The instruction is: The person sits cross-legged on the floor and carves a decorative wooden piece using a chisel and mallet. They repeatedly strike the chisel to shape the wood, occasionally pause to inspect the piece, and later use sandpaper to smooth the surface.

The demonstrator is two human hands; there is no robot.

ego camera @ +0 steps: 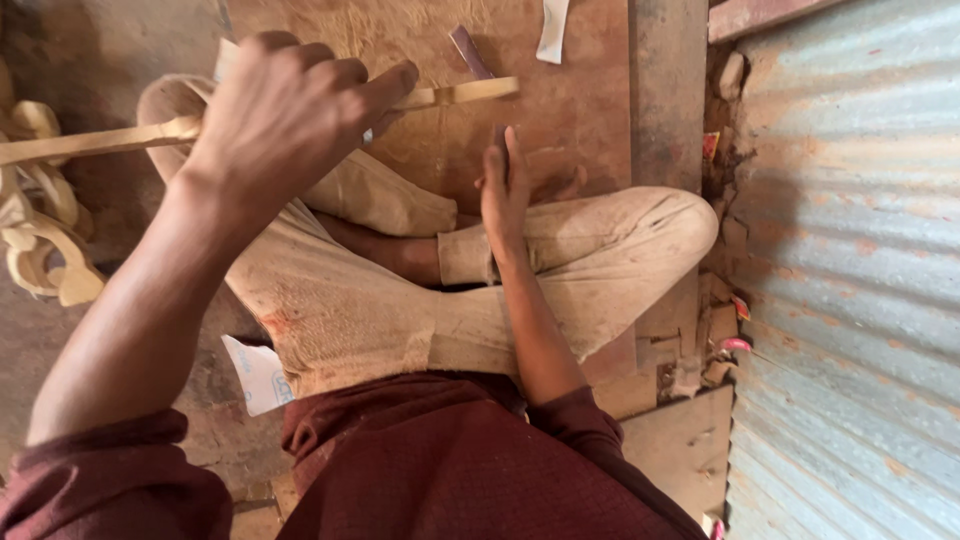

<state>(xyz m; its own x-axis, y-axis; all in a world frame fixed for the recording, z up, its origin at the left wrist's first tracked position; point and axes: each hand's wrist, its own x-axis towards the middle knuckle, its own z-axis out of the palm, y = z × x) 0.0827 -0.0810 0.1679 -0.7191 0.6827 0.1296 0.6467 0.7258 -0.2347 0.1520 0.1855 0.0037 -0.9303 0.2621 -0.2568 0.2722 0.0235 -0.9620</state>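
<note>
Fingers of the left hand [290, 115] are curled tight around a long, pale wooden strip [90, 140], which runs nearly level from the left edge of view, passes under the fist, and comes out on the far side as a thinner, forked end [470, 93] pointing toward a dark upright post [668, 90]. The strip is held up in the air above the person's crossed legs [340, 300] in dusty beige trousers, clear of them. The right hand [505, 190] is flat and open, fingers straight and together, standing edge-on just below the strip's forked end and above the right knee [640, 230]; it grips nothing, and a small gap shows between its fingertips and the wood. Beyond the hands lies a board floor [570, 110] covered in sawdust, with a dark, narrow tool handle [470, 52] and a scrap of white paper [552, 28] on it. Left of the legs, near the strip's long end, a heap of curved pale wooden pieces [40, 230] crowds the edge of view. On the right, a corrugated metal wall [850, 270] closes that side, with small wood offcuts [690, 350] piled along its foot. Another white paper scrap [258, 372] lies by the left thigh. Maroon sleeves [110, 480] fill the bottom edge.
</note>
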